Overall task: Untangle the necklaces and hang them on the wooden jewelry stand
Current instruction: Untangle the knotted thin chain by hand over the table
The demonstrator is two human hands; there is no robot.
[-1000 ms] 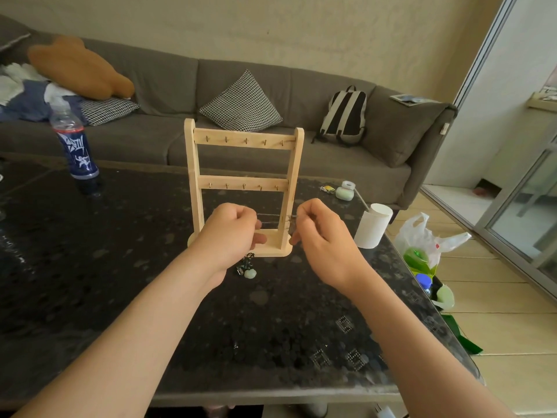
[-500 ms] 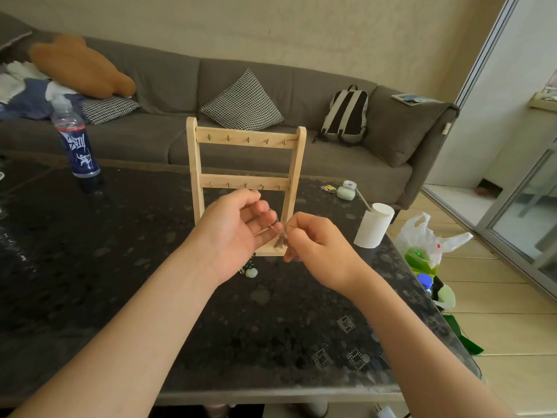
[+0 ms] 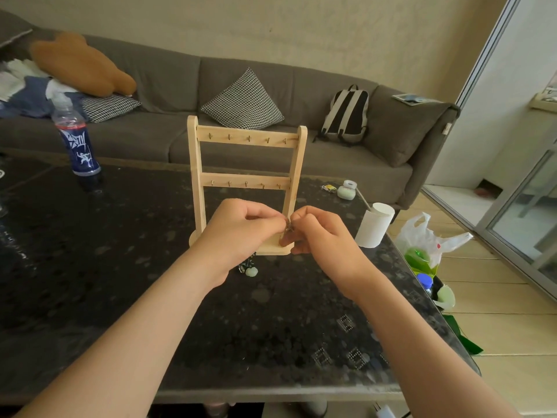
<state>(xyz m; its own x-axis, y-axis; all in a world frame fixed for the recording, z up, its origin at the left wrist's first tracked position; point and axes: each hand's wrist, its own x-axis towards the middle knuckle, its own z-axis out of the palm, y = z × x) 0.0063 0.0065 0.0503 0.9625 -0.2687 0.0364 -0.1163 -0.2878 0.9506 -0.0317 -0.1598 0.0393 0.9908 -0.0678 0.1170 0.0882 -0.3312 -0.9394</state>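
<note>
Honestly, left hand point(image 3: 241, 233) and right hand point(image 3: 322, 236) both pinch the necklace chain point(image 3: 287, 227); I fear hard tugging snaps it.

Grey sofa point(image 3: 150, 137) against beige wall point(image 3: 271, 25); dark speckled table point(image 3: 90, 267); glass door point(image 3: 527, 221) right; tiled floor point(image 3: 497, 297).

Stand point(image 3: 247, 137) mid table point(image 3: 120, 267); bottle point(image 3: 77, 140) left, cup point(image 3: 375, 226) right.

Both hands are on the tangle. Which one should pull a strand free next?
Probably the right hand: it pinches only the knot in the necklaces, while the left hand holds the bunch whose green pendant trails below it, so left should anchor.
</note>
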